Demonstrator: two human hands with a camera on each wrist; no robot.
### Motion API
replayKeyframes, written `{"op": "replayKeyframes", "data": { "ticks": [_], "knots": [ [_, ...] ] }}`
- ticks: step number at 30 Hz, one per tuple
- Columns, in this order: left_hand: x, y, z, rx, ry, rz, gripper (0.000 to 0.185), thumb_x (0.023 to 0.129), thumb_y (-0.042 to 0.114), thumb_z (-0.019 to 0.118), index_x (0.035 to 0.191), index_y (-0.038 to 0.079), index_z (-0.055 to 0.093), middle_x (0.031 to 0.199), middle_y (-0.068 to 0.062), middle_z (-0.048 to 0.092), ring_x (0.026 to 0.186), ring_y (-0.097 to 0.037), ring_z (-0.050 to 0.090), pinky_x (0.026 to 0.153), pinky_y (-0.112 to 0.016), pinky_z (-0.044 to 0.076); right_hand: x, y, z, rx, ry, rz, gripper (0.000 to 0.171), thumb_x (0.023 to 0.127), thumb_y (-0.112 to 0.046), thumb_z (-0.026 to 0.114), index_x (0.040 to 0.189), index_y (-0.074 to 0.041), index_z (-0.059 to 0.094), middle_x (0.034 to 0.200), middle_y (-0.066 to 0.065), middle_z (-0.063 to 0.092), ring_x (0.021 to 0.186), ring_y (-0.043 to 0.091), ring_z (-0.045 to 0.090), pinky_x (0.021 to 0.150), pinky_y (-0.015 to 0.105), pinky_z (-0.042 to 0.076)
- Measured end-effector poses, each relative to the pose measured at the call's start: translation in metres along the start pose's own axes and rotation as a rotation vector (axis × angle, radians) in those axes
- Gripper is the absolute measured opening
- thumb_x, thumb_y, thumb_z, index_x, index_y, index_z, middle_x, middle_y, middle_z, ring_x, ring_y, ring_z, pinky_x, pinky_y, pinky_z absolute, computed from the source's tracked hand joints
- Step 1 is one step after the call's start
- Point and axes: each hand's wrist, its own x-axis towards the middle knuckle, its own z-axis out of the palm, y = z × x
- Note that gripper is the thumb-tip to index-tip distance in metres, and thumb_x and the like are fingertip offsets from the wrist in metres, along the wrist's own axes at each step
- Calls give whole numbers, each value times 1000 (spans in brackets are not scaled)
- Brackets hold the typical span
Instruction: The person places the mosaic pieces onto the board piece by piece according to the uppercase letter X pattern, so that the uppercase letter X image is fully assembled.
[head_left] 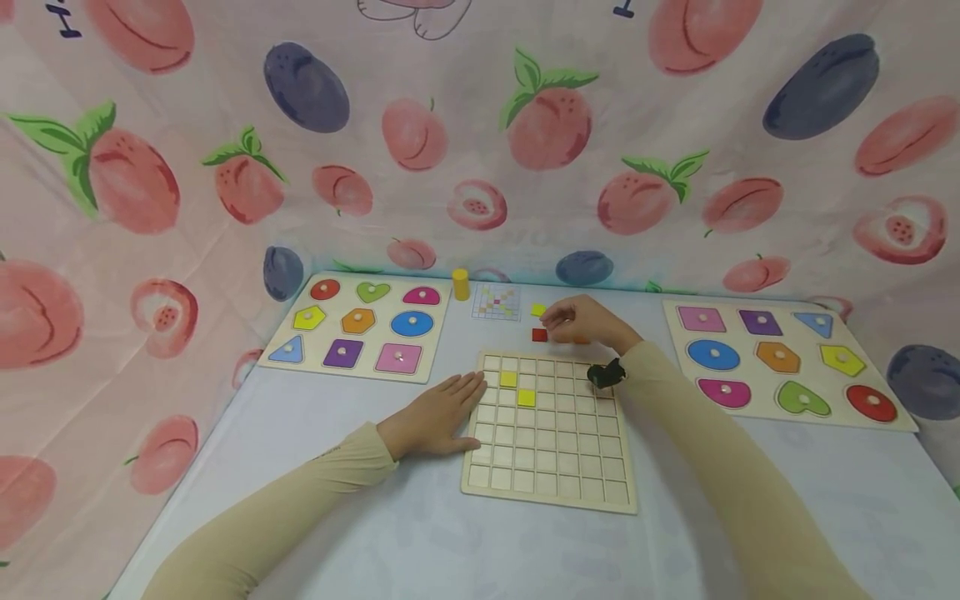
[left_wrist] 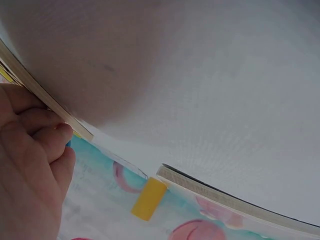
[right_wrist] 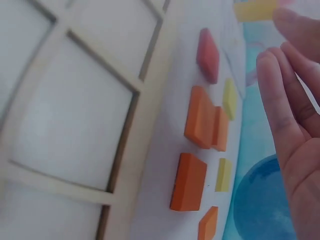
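My left hand (head_left: 438, 417) rests with fairly straight fingers against the left edge of a wooden grid board (head_left: 474, 481). Two yellow square tiles, one yellow tile (head_left: 508, 379) and another yellow tile (head_left: 527, 398), sit diagonally in its upper left cells. Beyond the board's far edge my right hand (head_left: 581, 321) hovers over loose tiles. Its thumb and fingers stand apart in the right wrist view, with nothing seen between them. Close by lie a red tile (head_left: 539, 335), a yellow tile (head_left: 538, 309) and several orange tiles, one orange tile (right_wrist: 189, 182) showing clearly.
A pattern card (head_left: 496, 302) lies behind the board, beside an upright yellow cylinder (head_left: 461, 284). Knobbed shape puzzles flank it: a left puzzle board (head_left: 375, 326) and a right puzzle board (head_left: 750, 350). Fruit-print cloth (head_left: 480, 125) hangs at the back.
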Motion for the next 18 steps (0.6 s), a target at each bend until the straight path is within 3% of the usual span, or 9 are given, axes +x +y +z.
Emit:
{"op": "replayKeyframes", "data": {
  "ticks": [8, 18],
  "knots": [
    [0, 1, -1, 11, -5, -1, 86, 90, 61, 41, 149, 3, 20, 158, -11, 18, 147, -23, 18, 120, -34, 19, 14, 6, 4, -46, 8, 29, 37, 80, 2, 69, 116, 8, 61, 115, 25, 64, 103, 33, 63, 89, 35, 54],
    [-2, 1, -4, 2, -4, 2, 86, 90, 61, 42, 149, 3, 20, 158, -11, 19, 147, -23, 18, 120, -35, 19, 30, 14, 6, -136, 8, 9, 33, 77, 6, 70, 110, 7, 65, 110, 25, 66, 98, 30, 64, 87, 37, 55]
  ]
}}
